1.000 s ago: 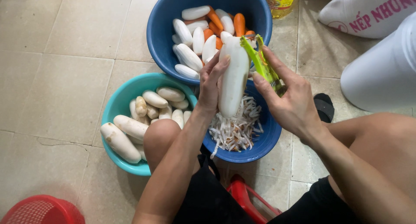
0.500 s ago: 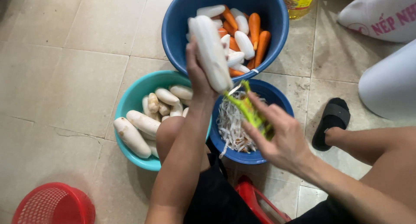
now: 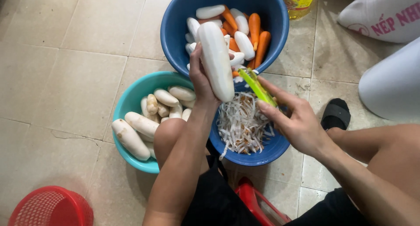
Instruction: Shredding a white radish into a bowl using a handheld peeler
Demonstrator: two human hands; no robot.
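Head view: left hand (image 3: 202,79) is clamped on a peeled white radish (image 3: 216,59) over the peelings basin (image 3: 251,156); right hand (image 3: 295,121) grips a green peeler (image 3: 257,86).

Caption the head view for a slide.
Left hand lifts a peeled white radish; right hand holds a green peeler.

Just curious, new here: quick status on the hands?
Left hand grips peeled white radish. Right hand holds green peeler. Peelings bowl below; nothing blocking.
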